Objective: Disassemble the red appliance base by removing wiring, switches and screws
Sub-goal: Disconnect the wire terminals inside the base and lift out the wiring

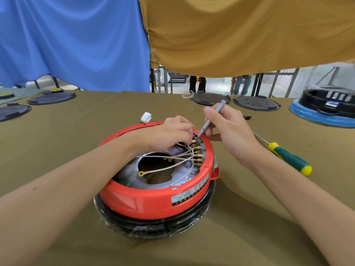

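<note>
Our left fingers curl down inside the far rim of the red base, pinching at the top brass terminal in a row of terminals with white wires fanning from them. Left hand lies palm-down over the rim, forearm crossing the base from lower left.

Our right hand grips a thin grey screwdriver pen-style, thumb up along the shaft, tip angled down to the same terminal beside the left fingertips. Right forearm comes in from lower right.

The base sits upturned at centre on the olive cloth. A green-and-yellow screwdriver lies just right of the right wrist.
</note>
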A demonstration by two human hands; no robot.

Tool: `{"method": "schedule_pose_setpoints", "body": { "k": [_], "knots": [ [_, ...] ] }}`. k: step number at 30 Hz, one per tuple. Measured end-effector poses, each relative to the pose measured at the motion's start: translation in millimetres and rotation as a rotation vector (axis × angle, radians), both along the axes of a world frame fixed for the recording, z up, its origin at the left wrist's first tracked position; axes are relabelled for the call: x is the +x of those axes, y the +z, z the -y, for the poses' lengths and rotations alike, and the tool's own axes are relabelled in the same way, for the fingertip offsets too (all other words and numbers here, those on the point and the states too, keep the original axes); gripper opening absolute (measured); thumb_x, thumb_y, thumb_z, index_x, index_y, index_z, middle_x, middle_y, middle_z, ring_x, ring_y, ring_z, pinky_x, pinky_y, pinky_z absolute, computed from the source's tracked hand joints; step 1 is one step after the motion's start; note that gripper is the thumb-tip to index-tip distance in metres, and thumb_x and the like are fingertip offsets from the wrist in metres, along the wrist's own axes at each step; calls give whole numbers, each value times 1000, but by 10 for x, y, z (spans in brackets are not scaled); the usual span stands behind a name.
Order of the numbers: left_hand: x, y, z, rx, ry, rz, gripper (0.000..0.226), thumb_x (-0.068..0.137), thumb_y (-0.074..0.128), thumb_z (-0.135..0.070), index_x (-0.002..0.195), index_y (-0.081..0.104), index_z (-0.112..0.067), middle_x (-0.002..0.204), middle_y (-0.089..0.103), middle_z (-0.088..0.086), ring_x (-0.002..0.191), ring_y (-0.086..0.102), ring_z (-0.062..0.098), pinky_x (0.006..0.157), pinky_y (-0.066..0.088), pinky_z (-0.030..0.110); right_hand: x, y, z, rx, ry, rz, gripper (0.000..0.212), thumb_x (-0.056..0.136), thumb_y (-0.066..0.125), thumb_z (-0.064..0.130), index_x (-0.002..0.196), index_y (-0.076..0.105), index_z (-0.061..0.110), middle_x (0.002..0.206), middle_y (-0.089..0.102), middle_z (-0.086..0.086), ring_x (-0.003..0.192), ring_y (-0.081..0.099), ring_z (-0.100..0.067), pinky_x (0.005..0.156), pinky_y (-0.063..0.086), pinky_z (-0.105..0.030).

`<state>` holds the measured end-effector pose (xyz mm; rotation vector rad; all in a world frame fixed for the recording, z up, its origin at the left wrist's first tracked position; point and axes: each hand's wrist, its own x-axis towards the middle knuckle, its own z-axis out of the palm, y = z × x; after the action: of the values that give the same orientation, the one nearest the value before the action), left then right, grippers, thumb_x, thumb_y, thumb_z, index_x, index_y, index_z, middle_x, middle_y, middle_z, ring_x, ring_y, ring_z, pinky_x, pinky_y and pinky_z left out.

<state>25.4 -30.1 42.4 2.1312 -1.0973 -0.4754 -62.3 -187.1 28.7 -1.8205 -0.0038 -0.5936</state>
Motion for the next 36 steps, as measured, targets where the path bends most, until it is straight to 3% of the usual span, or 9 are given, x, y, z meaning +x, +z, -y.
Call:
{"method": "schedule_pose_setpoints", "body": {
  "k": [6, 13, 16, 19, 22, 24, 28, 33, 36],
  "knots": [
    [16, -30, -22, -15, -7, -19, 25, 90, 51, -2, 71, 52, -19, 129, 43, -2, 126, 34, 10, 87, 46, 24, 8, -15, 32, 119, 26, -75, 27, 104, 50, 29, 83, 56, 13, 61, 57, 0, 68, 65, -10, 70, 60, -27],
    [-6, -7, 0, -20, 8, 24, 22, 90, 51, -6, 70, 52, -15, 113, 44, -5, 114, 38, 13, 95, 42, 33, -67, 9, -124, -390, -86, 189, 25, 102, 53, 29, 83, 57, 12, 67, 59, -1, 66, 59, -21, 64, 48, -33],
    [11, -5, 19, 24, -6, 81, 15, 93, 52, -7, 83, 56, -16, 125, 44, -6, 127, 37, 20, 105, 36, 37, -33, 16, -83, -185, -65, 108, 26, 103, 52, 27, 84, 55, 9, 68, 57, -7, 61, 58, -18, 66, 56, -37],
    [76, -33, 33, 53, -11, 141, 13, 96, 53, -8, 102, 55, -20, 125, 41, -8, 124, 40, 16, 108, 30, 32, -2, -8, -2, 52, -10, -9, 26, 104, 50, 27, 85, 55, 10, 62, 56, -1, 62, 62, -9, 62, 58, -26],
    [73, -62, -7, 9, -21, 43, 25, 89, 51, 2, 74, 54, -18, 129, 47, 0, 125, 35, 7, 86, 37, 4, 28, -59, 47, 164, 32, -104, 28, 103, 50, 31, 84, 57, 13, 60, 58, 3, 64, 63, -5, 62, 54, -20],
    [80, -73, -26, 5, -23, 35, 27, 86, 51, 3, 69, 52, -18, 127, 47, 1, 120, 33, -3, 75, 36, -2, 38, -85, 48, 180, 46, -131, 29, 103, 50, 34, 83, 58, 14, 61, 58, 4, 64, 62, -3, 62, 54, -19],
    [93, -68, -29, -17, -5, -23, 29, 87, 50, -8, 62, 52, -24, 126, 46, -8, 123, 36, 4, 76, 43, 18, 29, -72, -4, 119, -7, -27, 30, 104, 50, 31, 81, 57, 13, 57, 58, 5, 60, 64, -4, 61, 56, -21],
    [52, -42, -27, -30, -4, -15, 27, 87, 51, -8, 63, 51, -21, 124, 46, -6, 126, 36, 7, 90, 40, 25, 3, -27, -40, -10, -41, 109, 25, 103, 52, 26, 82, 56, 14, 58, 57, 5, 57, 59, -9, 64, 60, -41],
    [52, -32, -20, -9, -8, 14, 23, 87, 52, -8, 66, 51, -18, 126, 45, -4, 125, 35, 9, 101, 31, 31, 4, -57, -72, -64, -46, 113, 24, 103, 53, 26, 81, 56, 16, 61, 58, 3, 59, 61, -12, 67, 58, -43]
  ]
}}
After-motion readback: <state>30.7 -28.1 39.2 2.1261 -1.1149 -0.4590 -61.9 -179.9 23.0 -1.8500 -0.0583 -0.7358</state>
